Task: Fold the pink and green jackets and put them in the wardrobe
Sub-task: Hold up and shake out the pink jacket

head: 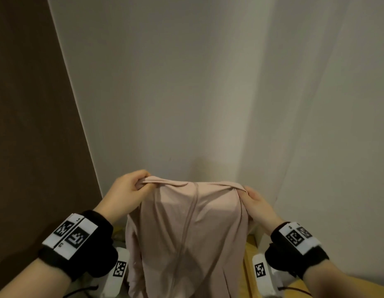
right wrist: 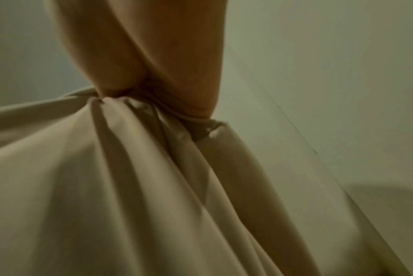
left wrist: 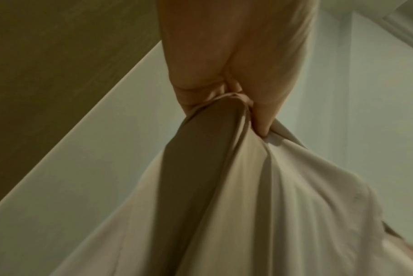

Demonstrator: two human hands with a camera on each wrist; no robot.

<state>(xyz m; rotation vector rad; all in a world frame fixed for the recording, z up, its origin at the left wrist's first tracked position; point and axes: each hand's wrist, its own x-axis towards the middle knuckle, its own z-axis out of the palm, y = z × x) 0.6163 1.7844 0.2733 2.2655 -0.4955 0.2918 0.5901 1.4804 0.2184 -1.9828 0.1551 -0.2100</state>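
Pink jacket [head: 186, 229] hanging between left hand [head: 126, 190] and right hand [head: 258, 204], each grip pinching a bunched top corner. Might slip: thin fabric, small pinches, weight dragging below.

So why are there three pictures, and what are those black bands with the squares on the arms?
No machine here: a person works with bare hands. The big picture comes from a camera on their head. The black bands strap a small camera to each wrist, and those take the two close-ups. The left hand and right hand each pinch a top corner of a pink jacket, holding it up before a white wall so it hangs down. A bit of wooden surface shows below; what lies on it is hidden.
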